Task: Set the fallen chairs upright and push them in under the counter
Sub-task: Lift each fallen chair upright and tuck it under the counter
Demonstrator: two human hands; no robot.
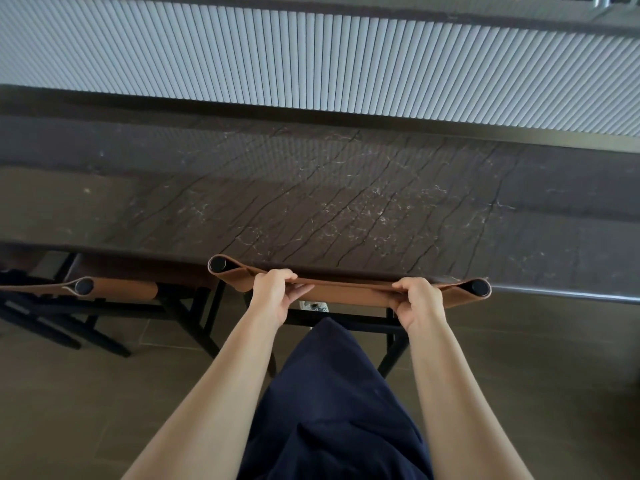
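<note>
A chair with a tan leather backrest [349, 293] and black frame stands upright right in front of me, its backrest close against the edge of the dark stone counter [311, 202]. My left hand [273, 296] grips the top of the backrest left of centre. My right hand [417, 303] grips it right of centre. The seat is hidden under the counter and behind my dark clothing. A second chair [114, 289] of the same kind stands upright to the left, its seat tucked under the counter.
A white ribbed panel [311, 64] rises behind the counter. Black legs of the left chair [194, 327] splay out over the brown tiled floor [536, 375]. Further black legs [41, 330] show at the far left edge.
</note>
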